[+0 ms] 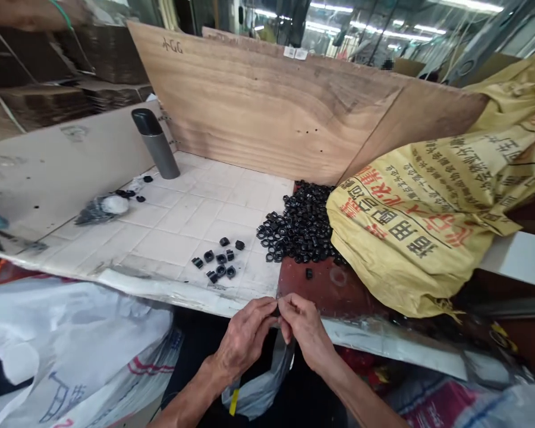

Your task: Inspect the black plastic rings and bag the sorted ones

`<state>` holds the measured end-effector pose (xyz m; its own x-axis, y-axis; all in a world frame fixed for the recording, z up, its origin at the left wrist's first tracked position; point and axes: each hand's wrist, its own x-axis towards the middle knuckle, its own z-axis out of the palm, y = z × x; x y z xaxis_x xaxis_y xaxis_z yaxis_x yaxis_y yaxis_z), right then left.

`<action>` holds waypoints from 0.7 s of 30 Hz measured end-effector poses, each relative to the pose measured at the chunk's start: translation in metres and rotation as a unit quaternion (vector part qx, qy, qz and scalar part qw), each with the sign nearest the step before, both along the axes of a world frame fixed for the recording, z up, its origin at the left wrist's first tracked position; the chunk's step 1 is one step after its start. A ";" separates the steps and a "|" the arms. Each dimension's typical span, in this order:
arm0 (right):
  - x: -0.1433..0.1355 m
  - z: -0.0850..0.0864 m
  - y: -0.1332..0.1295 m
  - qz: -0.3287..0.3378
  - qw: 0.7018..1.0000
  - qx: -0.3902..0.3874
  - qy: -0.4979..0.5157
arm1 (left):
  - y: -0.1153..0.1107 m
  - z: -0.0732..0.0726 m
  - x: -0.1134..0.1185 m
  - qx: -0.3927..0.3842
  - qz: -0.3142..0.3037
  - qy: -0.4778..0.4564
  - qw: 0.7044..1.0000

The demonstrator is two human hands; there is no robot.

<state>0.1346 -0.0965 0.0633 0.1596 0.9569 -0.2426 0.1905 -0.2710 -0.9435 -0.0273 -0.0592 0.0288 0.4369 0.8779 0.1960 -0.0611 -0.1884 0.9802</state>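
My left hand [248, 333] and my right hand [307, 327] meet at the table's front edge, fingertips pinched together. Between them sits a small black part [276, 310], mostly covered by the fingers. Beyond my hands, slightly left, several loose black ring-shaped parts [221, 259] lie scattered on the pale tabletop. A large pile of similar black parts [305, 223] spreads to the right, partly on a dark red surface [334, 291]. One single black part [309, 273] rests on that red surface, just in front of the pile.
A yellow woven sack [410, 226] lies at the right against the pile. A grey bottle [157, 145] stands far left, near a clear plastic bag [102, 208]. Wooden boards [267, 101] wall the back. White sacks [71, 351] fill the lower left. Another person's arm [31, 15] shows top left.
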 end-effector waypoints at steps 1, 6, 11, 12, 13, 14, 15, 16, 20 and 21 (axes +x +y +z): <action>-0.002 0.001 0.000 -0.006 0.999 -0.026 0.028 | 0.001 0.001 -0.001 0.029 -0.008 0.007 1.000; -0.007 0.006 -0.011 -0.027 0.990 0.107 -0.083 | 0.009 0.015 0.000 -0.166 -0.066 -0.063 0.982; -0.019 0.009 -0.008 -0.102 0.993 0.017 0.053 | 0.016 0.006 -0.003 0.015 -0.045 -0.033 0.998; -0.020 0.009 -0.006 -0.104 0.988 -0.019 0.115 | 0.017 0.003 -0.004 0.093 -0.058 -0.014 0.994; -0.021 0.009 -0.005 -0.100 0.981 -0.043 0.162 | 0.019 0.001 -0.005 0.152 -0.076 0.002 0.985; -0.020 0.009 -0.004 -0.094 0.977 -0.055 0.185 | 0.021 0.000 -0.006 0.182 -0.094 0.013 0.979; -0.019 0.009 -0.004 -0.091 0.978 -0.053 0.179 | 0.022 0.000 -0.006 0.179 -0.104 0.018 0.978; -0.017 0.009 -0.004 -0.091 0.984 -0.039 0.146 | 0.022 0.002 -0.005 0.147 -0.106 0.018 0.983; -0.016 0.001 -0.009 -0.092 0.992 0.066 -0.058 | 0.020 0.012 0.002 -0.096 -0.082 -0.035 0.991; -0.017 -0.002 -0.010 -0.094 0.989 0.081 -0.083 | 0.019 0.014 0.003 -0.132 -0.075 -0.049 0.987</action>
<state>0.1171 -0.1060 0.0611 0.3639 0.9303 -0.0448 0.3060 -0.1648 -0.9377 -0.0244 -0.0403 0.0425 0.5558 0.8312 0.0156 -0.1653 0.0921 0.9819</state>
